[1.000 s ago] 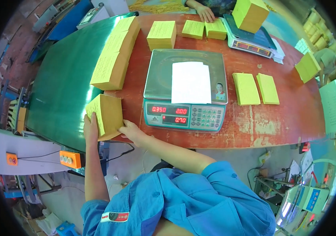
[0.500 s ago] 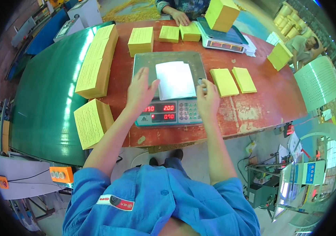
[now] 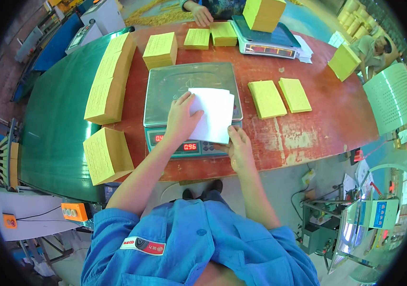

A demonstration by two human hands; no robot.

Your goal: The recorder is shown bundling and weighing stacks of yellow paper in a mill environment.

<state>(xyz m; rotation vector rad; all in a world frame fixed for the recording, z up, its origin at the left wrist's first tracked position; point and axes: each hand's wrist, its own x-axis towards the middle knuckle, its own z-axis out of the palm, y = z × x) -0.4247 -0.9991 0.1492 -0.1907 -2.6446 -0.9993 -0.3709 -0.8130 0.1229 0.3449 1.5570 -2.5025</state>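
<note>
A thin stack of white paper [image 3: 211, 112] lies tilted over the near half of the scale's metal pan, covering part of its keypad. My left hand [image 3: 183, 117] grips the stack's left edge, thumb on top. At the lower right corner, my right hand [image 3: 239, 147] pinches the paper between thumb and fingers. The digital scale [image 3: 158, 102] sits under the paper, its red digits partly hidden by my left hand and forearm. Just right of the scale lie two flat yellow paper stacks [image 3: 266, 98] side by side.
Tall yellow paper stacks [image 3: 104, 102] line the table's left side beside a green conveyor belt [image 3: 53, 119]. Across the red table [image 3: 308, 126], a co-worker's hand [image 3: 202, 15] is near small yellow stacks [image 3: 197, 38]. A second scale [image 3: 268, 46] carries a yellow block.
Both hands, apart from the paper before, now hold it. The white stack has shifted toward me over the scale's keypad. The red digits have changed. The co-worker's hand has moved slightly left.
</note>
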